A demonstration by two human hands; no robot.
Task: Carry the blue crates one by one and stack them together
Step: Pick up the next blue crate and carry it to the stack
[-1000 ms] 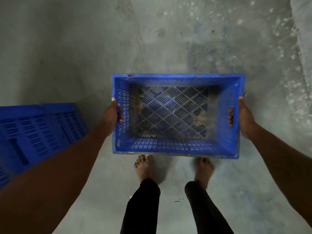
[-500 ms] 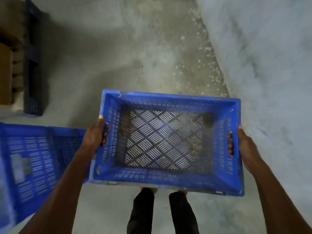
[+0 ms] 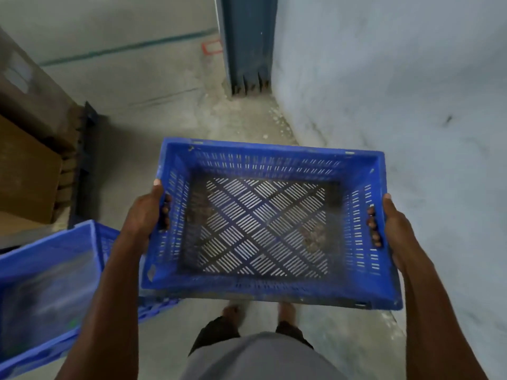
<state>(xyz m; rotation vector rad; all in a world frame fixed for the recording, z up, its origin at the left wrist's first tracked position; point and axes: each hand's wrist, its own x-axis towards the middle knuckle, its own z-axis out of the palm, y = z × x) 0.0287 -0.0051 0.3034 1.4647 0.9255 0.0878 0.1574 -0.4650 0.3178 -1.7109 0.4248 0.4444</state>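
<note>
Two hands carry this load: your left hand [image 3: 148, 212] and right hand [image 3: 395, 229] each curl through a side handle of the blue crate [image 3: 263, 226], held level above the floor [image 3: 170, 94]. You're mid-carry. Next, set it squarely on the other blue crate [image 3: 46, 286], near left.

Both arms stretched forward, elbows slightly bent. Left hand [image 3: 146, 212] grips crate [image 3: 263, 290] by left handle, fingers curled through, thumb along rim. Right hand [image 3: 391, 229] grips right handle likewise. Bare feet below.
</note>
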